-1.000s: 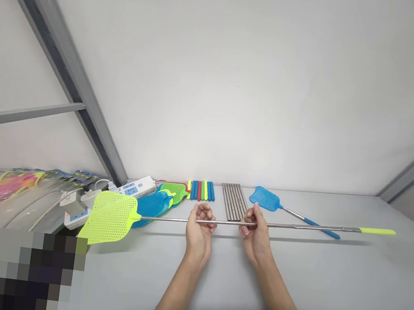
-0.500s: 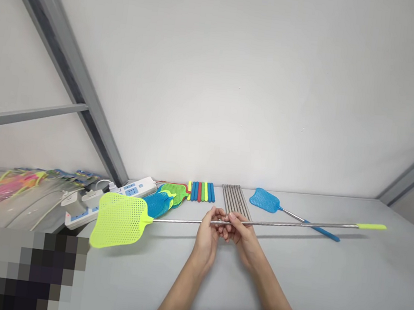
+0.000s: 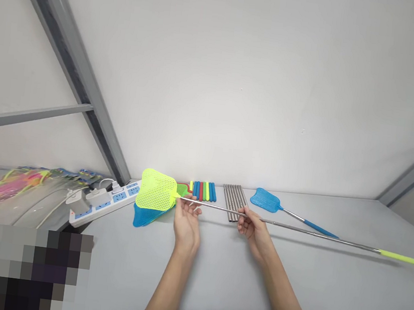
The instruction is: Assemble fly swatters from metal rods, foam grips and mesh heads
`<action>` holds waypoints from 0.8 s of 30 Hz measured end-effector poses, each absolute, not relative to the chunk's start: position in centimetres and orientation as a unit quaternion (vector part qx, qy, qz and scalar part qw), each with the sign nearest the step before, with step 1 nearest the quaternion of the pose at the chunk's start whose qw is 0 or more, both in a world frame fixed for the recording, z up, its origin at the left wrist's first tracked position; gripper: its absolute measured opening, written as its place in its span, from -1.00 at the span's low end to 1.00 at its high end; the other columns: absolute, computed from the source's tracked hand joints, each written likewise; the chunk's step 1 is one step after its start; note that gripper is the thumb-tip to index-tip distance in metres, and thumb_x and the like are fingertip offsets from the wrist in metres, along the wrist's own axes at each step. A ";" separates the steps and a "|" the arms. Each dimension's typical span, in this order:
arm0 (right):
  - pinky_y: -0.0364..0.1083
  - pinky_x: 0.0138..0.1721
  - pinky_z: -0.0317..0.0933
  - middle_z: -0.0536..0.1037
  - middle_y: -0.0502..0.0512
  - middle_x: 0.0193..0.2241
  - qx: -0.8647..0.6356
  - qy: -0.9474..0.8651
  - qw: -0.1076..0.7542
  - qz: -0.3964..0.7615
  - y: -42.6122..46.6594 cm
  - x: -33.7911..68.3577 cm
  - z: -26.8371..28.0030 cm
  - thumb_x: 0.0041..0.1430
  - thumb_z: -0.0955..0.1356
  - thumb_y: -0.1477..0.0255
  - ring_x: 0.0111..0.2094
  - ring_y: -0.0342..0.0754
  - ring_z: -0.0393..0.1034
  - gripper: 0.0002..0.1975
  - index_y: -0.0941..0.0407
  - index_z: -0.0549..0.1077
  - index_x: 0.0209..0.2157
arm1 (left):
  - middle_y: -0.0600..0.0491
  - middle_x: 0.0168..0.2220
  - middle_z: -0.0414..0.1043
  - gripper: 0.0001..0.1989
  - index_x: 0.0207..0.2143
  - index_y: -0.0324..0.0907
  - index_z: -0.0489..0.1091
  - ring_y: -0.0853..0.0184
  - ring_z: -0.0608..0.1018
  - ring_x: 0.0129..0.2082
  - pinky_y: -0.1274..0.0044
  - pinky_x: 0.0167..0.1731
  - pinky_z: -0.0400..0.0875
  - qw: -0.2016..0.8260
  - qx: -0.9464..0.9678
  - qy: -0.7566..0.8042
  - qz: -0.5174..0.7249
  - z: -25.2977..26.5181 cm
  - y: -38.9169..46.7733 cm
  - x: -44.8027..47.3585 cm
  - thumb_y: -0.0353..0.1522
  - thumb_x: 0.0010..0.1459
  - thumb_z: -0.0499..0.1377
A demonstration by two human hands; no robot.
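A yellow-green fly swatter (image 3: 157, 191) with a long metal rod is held up across the front of me, its head at the left and its yellow-green grip at the far right. My left hand (image 3: 186, 225), palm up, has the rod between thumb and fingers just beside the head. Nearer the middle, my right hand (image 3: 254, 228) pinches the rod with its fingers curled in. Behind the yellow head lie a blue swatter head (image 3: 146, 216) and a green one (image 3: 182, 190), both partly covered.
Coloured grips (image 3: 202, 190) lie in a row by the wall, with several metal rods (image 3: 234, 201) beside them. A blue fly swatter (image 3: 266, 200) rests to the right on the grey table (image 3: 325, 295). At left are a white power strip (image 3: 105, 203) and clear plastic packaging (image 3: 5, 195).
My hands have moved apart, the left one toward the swatter head. The swatter has shifted right, its head rising and its grip end dropping.
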State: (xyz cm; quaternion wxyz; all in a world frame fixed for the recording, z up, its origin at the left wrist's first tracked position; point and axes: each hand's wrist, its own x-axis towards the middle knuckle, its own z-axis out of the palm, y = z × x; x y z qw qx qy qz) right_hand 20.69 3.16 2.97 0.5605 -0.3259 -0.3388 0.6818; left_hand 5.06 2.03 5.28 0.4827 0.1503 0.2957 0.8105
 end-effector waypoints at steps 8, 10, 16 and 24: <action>-0.23 -0.67 0.06 0.35 -0.02 -0.64 -0.331 -0.311 0.519 0.724 3.2 20.3 2.1 -0.11 0.33 0.29 -0.65 -0.22 0.22 -0.75 0.19 0.43 -0.42 | 0.10 -0.47 0.31 -0.68 -0.41 -0.16 0.29 0.46 0.41 -0.51 0.61 -0.50 0.20 0.438 0.130 0.305 0.835 5.1 2.7 2.8 -0.11 0.04 -0.05; -0.23 -0.67 0.06 0.33 -0.04 -0.67 -0.331 -0.305 0.522 0.724 3.3 20.1 1.8 -0.13 0.34 0.28 -0.66 -0.22 0.21 -0.75 0.19 0.42 -0.45 | 0.11 -0.49 0.30 -0.68 -0.41 -0.17 0.29 0.47 0.41 -0.52 0.61 -0.50 0.20 0.438 0.126 0.314 0.833 4.8 2.8 3.0 -0.11 0.04 -0.05; -0.21 -0.65 0.07 0.36 0.00 -0.68 -0.306 -0.287 0.499 0.758 3.6 20.0 0.7 -0.05 0.26 0.23 -0.66 -0.19 0.23 -0.73 0.17 0.38 -0.52 | 0.14 -0.59 0.26 -0.67 -0.43 -0.21 0.28 0.47 0.40 -0.60 0.64 -0.62 0.12 0.406 0.105 0.371 0.829 3.6 3.0 4.2 -0.12 0.02 -0.04; -0.17 -0.56 0.10 0.36 0.07 -0.67 -0.291 -0.338 0.409 0.796 3.6 20.3 0.1 -0.01 0.20 0.30 -0.64 -0.18 0.22 -0.66 0.21 0.33 -0.70 | 0.20 -0.70 0.16 -0.66 -0.54 -0.22 0.21 0.47 0.39 -0.67 0.64 -0.69 0.07 0.339 0.099 0.431 0.830 2.1 3.6 4.0 -0.12 0.01 -0.07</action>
